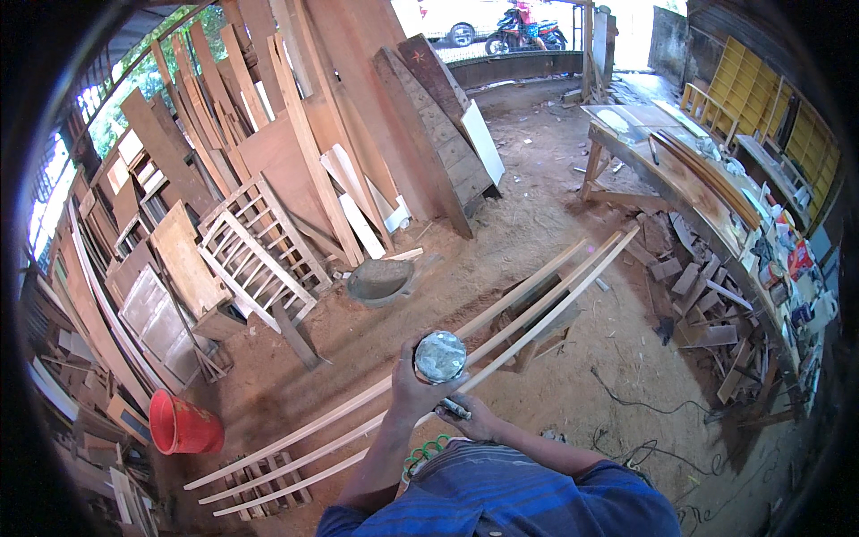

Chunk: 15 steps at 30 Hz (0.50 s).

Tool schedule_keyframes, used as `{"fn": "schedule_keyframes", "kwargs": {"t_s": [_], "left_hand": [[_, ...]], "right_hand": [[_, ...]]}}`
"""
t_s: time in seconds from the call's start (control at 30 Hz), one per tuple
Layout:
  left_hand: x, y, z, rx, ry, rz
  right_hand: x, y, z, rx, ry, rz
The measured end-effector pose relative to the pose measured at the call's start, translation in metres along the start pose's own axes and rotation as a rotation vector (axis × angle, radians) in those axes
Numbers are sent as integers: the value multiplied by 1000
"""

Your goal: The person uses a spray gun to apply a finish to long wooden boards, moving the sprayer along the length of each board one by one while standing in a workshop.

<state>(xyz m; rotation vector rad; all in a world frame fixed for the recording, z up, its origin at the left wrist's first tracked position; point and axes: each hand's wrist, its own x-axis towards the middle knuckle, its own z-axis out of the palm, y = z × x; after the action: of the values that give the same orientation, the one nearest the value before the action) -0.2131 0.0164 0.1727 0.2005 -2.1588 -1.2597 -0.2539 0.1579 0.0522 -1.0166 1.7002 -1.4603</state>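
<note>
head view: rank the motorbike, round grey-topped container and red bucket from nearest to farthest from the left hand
1. Round grey-topped container: against the left hand.
2. Red bucket: ground, to the left.
3. Motorbike: far ahead, near the top.

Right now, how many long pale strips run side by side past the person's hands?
3: the far strip, the middle strip and the near strip, each slanting lower left to upper right. The left hand and forearm hide parts; none seems wholly hidden.

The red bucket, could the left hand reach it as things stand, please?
Probably not: the left hand grips the round container, and the red bucket stands well beyond the wooden strips.
</note>
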Motion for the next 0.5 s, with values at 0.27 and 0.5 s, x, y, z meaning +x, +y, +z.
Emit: {"fn": "schedule_keyframes", "kwargs": {"t_s": [0.27, 0.5], "left_hand": [[-20, -47, -30, -54, 11, -146], [-37, -69, -22, -435, -177, -474]], "right_hand": [[-15, -13, -27, 110, 4, 47], [-20, -16, -40, 102, 21, -38]]}}
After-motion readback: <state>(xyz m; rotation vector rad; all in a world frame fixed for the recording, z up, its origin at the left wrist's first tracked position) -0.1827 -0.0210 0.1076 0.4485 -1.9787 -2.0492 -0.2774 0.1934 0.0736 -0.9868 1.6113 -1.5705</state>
